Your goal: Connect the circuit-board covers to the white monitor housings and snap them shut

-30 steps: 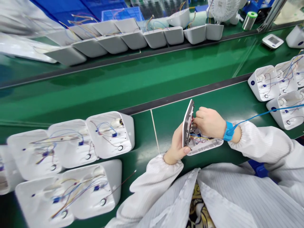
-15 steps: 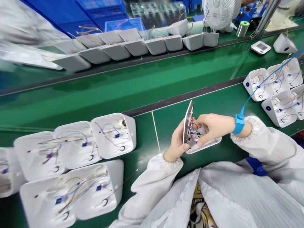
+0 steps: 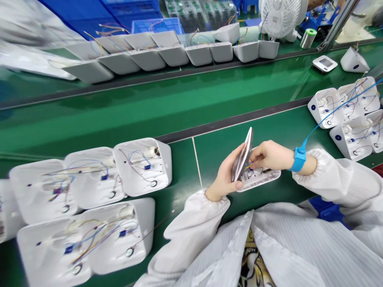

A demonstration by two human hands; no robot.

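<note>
My left hand [image 3: 225, 172] grips a white panel with a dark inner face [image 3: 244, 153] by its left side, holding it tilted on edge. Under and right of the panel, an open white housing [image 3: 259, 182] lies on the green bench with parts and wires inside. My right hand [image 3: 267, 156] is over this housing, fingers pinched on thin coloured wires [image 3: 250, 165] that run beside the panel. The panel partly hides the fingertips. A blue wrist strap [image 3: 299, 158] with a cord is on my right wrist.
Open white housings with wires [image 3: 143, 169] stand at the left; smaller housings [image 3: 324, 107] stand at the right. Beyond the green channel [image 3: 167, 101] are a row of housings [image 3: 199, 55], a fan [image 3: 279, 18], a solder spool [image 3: 308, 38] and a device with a screen [image 3: 324, 63].
The panel has turned and shifted slightly right with my left hand. My right hand's fingers have drawn together at the wires by the panel. The camera view has moved a little.
</note>
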